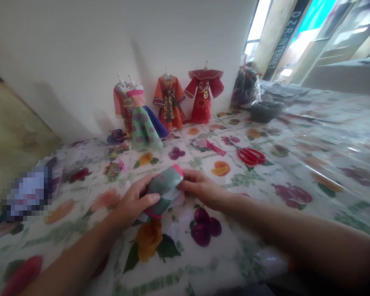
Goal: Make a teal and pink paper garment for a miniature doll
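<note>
Between my two hands is a folded piece of grey-green fabric (164,183) with bright pink edging at its top and bottom. My left hand (140,197) grips its left side, thumb lying across the front. The fingers of my right hand (199,185) pinch the pink edge at its upper right. Beyond my hands stand small doll outfits on stands: a green floral dress (144,123) with a pink band, an orange robe (169,100) and a red gown (204,96). Red-handled scissors (251,156) lie on the table to the right of my hands.
A fruit-patterned plastic tablecloth (185,263) covers the table. A pink strip (216,147) lies near the scissors, and a small green-edged packet (114,170) lies left. At the back right are a dark plastic bag (246,88) and a dark bowl (267,110). A white wall (89,45) rises behind.
</note>
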The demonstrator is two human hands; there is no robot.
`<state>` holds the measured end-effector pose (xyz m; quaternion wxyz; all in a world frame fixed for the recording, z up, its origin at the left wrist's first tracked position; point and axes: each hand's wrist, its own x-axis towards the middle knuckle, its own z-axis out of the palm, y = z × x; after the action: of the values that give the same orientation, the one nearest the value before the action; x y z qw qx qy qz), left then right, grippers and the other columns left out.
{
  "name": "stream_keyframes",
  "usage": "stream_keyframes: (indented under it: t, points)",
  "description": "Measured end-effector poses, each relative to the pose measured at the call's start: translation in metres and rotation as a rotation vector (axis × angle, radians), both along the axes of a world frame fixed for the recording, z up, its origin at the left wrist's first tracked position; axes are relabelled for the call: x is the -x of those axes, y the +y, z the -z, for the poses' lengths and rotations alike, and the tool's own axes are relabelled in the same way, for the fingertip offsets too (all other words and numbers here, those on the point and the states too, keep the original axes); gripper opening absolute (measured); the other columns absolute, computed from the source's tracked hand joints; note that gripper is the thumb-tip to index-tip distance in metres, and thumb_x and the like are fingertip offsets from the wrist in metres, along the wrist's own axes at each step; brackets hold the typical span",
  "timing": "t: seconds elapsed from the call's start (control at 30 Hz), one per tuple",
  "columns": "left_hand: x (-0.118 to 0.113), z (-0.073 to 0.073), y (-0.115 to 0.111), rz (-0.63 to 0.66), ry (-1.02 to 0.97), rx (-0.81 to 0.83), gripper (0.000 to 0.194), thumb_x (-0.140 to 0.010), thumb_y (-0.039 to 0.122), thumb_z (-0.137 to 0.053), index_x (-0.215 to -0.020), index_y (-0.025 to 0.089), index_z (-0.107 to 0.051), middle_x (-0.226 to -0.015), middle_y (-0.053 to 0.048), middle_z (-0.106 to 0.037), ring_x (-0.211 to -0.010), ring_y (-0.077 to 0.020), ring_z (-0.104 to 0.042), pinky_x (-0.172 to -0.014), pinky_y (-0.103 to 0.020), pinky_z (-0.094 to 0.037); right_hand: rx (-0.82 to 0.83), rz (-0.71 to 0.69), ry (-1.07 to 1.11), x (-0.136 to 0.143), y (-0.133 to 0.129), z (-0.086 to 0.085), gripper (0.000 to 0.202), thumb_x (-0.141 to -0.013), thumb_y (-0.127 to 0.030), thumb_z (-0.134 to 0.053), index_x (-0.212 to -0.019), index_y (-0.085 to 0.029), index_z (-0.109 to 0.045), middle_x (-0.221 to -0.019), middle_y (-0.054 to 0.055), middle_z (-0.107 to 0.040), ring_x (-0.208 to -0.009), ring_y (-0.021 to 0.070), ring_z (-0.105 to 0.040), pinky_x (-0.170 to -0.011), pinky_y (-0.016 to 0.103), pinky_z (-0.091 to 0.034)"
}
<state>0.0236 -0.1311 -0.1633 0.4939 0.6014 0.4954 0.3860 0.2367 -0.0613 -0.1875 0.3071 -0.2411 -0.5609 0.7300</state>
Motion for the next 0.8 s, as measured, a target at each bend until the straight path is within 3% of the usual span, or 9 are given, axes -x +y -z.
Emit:
stream_keyframes:
  t: [0.27,0.4,0.57,0.8]
  points:
    - [0.005,0.008,0.002,0.042,-0.158,0.082,0.042,-0.086,0.031,-0.063,-0.128,0.027,-0.061,-0.111,-0.005,-0.068,-0.099,-0.0248,-0.063,-0.081,-0.033,-0.052,0.005,0.028,-0.013,-0.003,0.004,-0.002,0.017,-0.08,-0.034,-0.07,-0.09,-0.02,-0.068,-0.075,0.0,-0.066,-0.06,0.0126,-0.057,-0.06,0.027,-0.047]
    - [0.003,0.01,0.004,0.041,-0.219,0.111,0.046,-0.088,0.029,-0.062,-0.134,0.027,-0.056,-0.12,-0.007,-0.066,-0.105,-0.0254,-0.062,-0.082,-0.033,-0.053,0.1,0.065,0.033,-0.003,0.005,-0.002,0.017,-0.077,-0.031,-0.07,-0.091,-0.023,-0.068,-0.078,0.0,-0.067,-0.062,0.0136,-0.057,-0.057,0.026,-0.046]
    - [0.004,0.007,0.004,0.049,-0.135,0.027,0.053,-0.089,0.033,-0.066,-0.139,0.03,-0.048,-0.113,-0.006,-0.064,-0.098,-0.0236,-0.065,-0.082,-0.035,-0.054,0.231,0.144,0.046,-0.002,0.006,-0.001,0.02,-0.075,-0.034,-0.072,-0.091,-0.023,-0.066,-0.079,0.0,-0.068,-0.069,0.0172,-0.062,-0.063,0.028,-0.049]
    - [-0.006,-0.004,-0.002,0.013,0.168,-0.094,0.072,-0.083,0.037,-0.076,-0.144,0.03,-0.039,-0.139,-0.011,-0.053,-0.116,-0.0302,-0.06,-0.094,-0.044,-0.052,0.19,0.206,0.006,-0.002,0.008,-0.002,0.017,-0.076,-0.033,-0.071,-0.088,-0.023,-0.066,-0.081,0.001,-0.067,-0.068,0.0169,-0.058,-0.063,0.03,-0.047]
